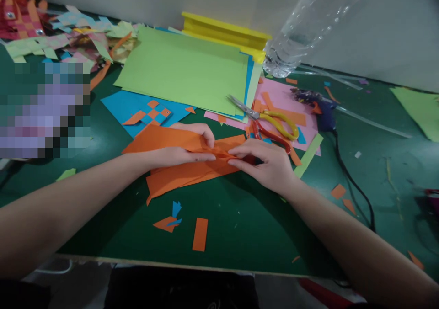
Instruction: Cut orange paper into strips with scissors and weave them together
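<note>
Table [260, 236]: green, the broad work surface in my view. Landmark: the green sheets [185, 71], stacked flat; by my estimate, set beyond the hands to stay reachable without crowding the work.

Orange paper [195, 174]: on the near side of the green sheets, layered and creased, narrowing where the hands meet. Bottle [295, 34]: beyond the right far corner of the green sheets, tilted in my view.

Right hand [267, 160]: nearly closed, thumb and fingers pinching the orange paper at its gathered part. Left hand [181, 154]: partly closed, thumb in front and fingers behind, with the orange paper between. I judge that the opposed grips keep the layers from slipping or springing open.

Glue gun [324, 110]: right of the green sheets, cord running nearer; probably parked away from the paper being handled. Scissors [274, 120]: tips over the right near corner of the green sheets, handles toward the right hand, likely for a quick pickup. Woven fish [153, 113]: near the left front edge of the green sheets. Scrap [200, 234]: nearer than the green sheets and orange paper.
</note>
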Available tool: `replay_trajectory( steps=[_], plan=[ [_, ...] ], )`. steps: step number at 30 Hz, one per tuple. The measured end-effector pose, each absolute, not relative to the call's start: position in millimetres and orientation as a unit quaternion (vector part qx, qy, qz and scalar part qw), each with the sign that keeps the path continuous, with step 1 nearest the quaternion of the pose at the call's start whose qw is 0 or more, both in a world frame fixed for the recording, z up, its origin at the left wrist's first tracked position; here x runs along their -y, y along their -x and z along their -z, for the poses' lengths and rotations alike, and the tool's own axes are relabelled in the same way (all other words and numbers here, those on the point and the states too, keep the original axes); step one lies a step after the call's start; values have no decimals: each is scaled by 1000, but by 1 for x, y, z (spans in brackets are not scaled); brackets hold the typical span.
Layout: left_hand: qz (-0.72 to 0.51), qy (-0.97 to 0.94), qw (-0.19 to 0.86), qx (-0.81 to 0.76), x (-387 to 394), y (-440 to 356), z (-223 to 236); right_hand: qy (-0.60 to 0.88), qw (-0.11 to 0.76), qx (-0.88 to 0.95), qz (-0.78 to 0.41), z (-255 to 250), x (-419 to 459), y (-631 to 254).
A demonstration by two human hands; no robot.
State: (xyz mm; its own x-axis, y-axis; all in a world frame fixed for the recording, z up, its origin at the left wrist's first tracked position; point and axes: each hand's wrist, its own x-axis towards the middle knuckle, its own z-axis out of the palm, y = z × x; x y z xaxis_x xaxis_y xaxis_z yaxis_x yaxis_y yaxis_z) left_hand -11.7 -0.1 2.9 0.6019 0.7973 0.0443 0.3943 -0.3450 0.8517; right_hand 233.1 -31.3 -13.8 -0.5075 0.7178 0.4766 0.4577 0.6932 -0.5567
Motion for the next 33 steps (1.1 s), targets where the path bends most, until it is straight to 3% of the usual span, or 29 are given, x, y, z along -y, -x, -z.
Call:
replay_trajectory(
  steps=[33],
  plan=[
    [-299, -790, 406, -349, 8, 10, -2, 398, 322, 838, -192, 7, 43, -226]
  ],
)
